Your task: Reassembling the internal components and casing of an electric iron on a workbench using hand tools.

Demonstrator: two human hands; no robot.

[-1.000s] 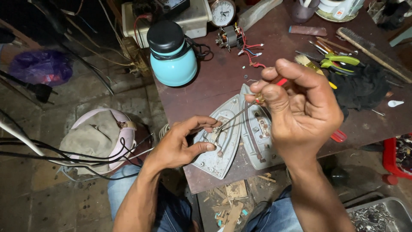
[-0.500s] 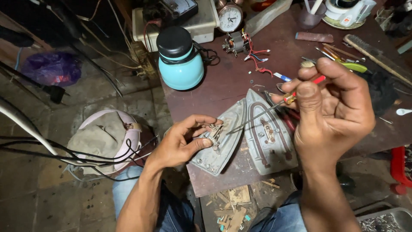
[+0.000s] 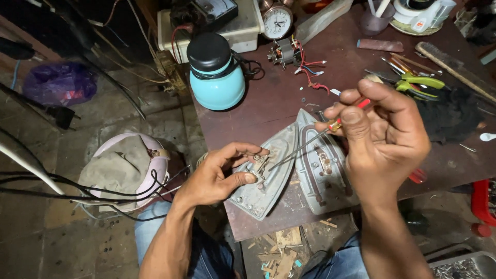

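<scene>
My left hand (image 3: 219,178) grips the rear of a grey iron soleplate (image 3: 268,178) that lies tilted at the front edge of the brown table (image 3: 268,103); thumb and fingers pinch a small metal part on it. My right hand (image 3: 385,139) holds a thin screwdriver (image 3: 310,142) with a red and yellow handle, its tip touching that metal part. A second grey iron plate (image 3: 323,165) with a curved heating element lies just right of the first, under my right hand.
A teal jug with a black lid (image 3: 215,72) stands behind the plates. Farther back are an alarm clock (image 3: 275,20), a small motor with red wires (image 3: 289,51), green pliers (image 3: 413,81), a black cloth (image 3: 452,116). A pink-rimmed stool (image 3: 129,170) and black cables (image 3: 51,181) lie left.
My right hand has dropped lower and brought the screwdriver tip down onto the part in my left hand. The view has shifted slightly left and down.
</scene>
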